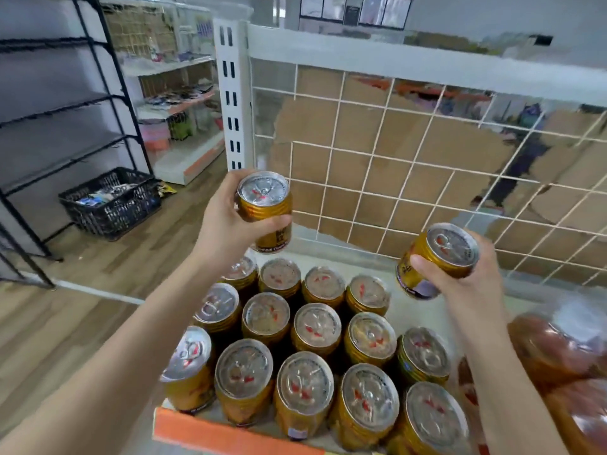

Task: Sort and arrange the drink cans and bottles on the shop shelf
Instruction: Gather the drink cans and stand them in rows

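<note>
White metal shop shelf [345, 254], wire-grid back, orange front strip, cardboard behind grid. Black metal rack [65, 103] far left on wood floor. Block of upright gold drink cans [315, 336] with silver pull-tab lids stands on shelf's left part, rows packed close. Reddish plastic-wrapped packs [555, 353] just beside block, at right. Black plastic crate [110, 201] on floor near rack's foot. Left hand [223, 224] above block's back-left corner, fingers clamped round first held gold can [264, 210], roughly upright, clear of shelf. Right hand [473, 287] above bare shelf behind block, fingers clamped round second held gold can [438, 254], tilted, lid toward camera.
</note>
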